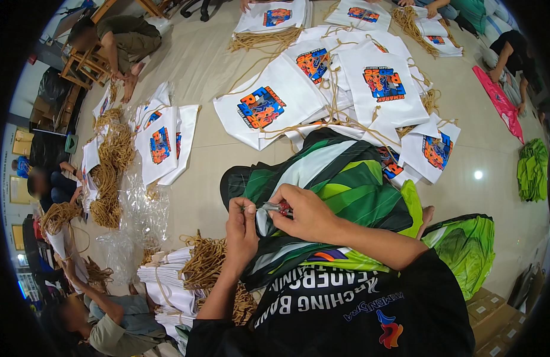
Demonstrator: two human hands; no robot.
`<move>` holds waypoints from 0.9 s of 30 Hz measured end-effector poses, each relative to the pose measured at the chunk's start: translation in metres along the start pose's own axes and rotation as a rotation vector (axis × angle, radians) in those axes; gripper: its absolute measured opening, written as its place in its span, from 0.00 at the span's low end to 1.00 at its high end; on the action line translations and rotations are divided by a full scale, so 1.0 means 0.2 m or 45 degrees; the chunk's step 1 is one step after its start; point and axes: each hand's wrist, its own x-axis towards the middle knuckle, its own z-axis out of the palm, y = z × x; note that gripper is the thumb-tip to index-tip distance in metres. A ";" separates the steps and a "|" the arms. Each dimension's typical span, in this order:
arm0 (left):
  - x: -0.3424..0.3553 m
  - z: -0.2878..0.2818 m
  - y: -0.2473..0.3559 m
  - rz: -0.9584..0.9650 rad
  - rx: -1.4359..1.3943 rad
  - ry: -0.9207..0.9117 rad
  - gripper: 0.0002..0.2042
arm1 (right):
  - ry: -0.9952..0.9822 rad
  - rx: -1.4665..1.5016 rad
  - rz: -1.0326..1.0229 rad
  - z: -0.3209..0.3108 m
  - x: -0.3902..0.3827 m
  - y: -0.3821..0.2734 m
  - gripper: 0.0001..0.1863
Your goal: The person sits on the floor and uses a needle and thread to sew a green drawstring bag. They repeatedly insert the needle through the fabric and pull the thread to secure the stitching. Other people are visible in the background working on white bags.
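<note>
My right hand (295,214) grips a small metal snipping tool with red on it (282,208) over a green, black and white printed garment (340,196) bunched on my lap. Close beside it, my left hand (241,220) pinches at the garment's edge or a thread; exactly what is between those fingers is too small to make out. A lime-green piece of fabric (459,247) lies to my right. Beyond the garment, white printed drawstring bags (376,83) with tan cords are spread in an overlapping pile.
Co-workers (123,38) sit around the floor at left and upper right. Cord bundles (111,160), clear plastic (135,232) and tied bag stacks (165,279) lie at left. At right are pink fabric (498,101), folded green fabric (530,169) and cardboard boxes (489,321).
</note>
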 end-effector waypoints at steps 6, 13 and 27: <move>-0.02 0.02 0.00 -0.045 -0.005 0.011 0.07 | -0.012 0.032 -0.054 0.03 0.00 -0.02 0.14; -0.02 0.03 -0.01 0.016 0.091 0.010 0.08 | 0.016 -0.004 -0.047 0.04 0.00 -0.02 0.14; -0.05 0.06 0.02 0.020 0.242 0.038 0.08 | 0.054 -0.047 -0.032 0.05 -0.02 -0.02 0.14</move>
